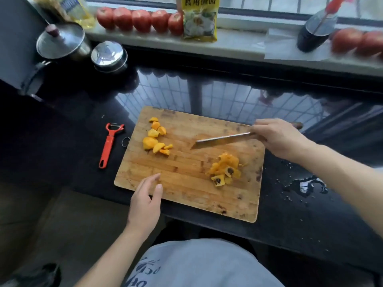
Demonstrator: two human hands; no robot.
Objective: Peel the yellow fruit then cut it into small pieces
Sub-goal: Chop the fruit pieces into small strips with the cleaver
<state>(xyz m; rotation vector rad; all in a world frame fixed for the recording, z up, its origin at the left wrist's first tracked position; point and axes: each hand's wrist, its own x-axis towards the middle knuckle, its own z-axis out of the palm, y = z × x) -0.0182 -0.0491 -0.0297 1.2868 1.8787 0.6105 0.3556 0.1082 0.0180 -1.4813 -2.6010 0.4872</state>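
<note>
A wooden cutting board [186,183] lies on the black counter. Several yellow fruit pieces [156,138] sit in a cluster at its far left. A heap of peel and core scraps [224,168] with dark seeds lies at the board's right. My right hand [277,135] grips the handle of a knife [221,139] at the board's far right edge, the blade lying low over the wood and pointing left. My left hand [146,201] hovers over the board's near left edge, fingers apart, holding nothing.
A red peeler [109,145] lies on the counter left of the board. Two lidded steel pots [62,41] stand at the back left. Tomatoes [141,20], a yellow packet [200,18] and a dark bottle [315,32] line the windowsill. Spilled water [304,184] spreads right of the board.
</note>
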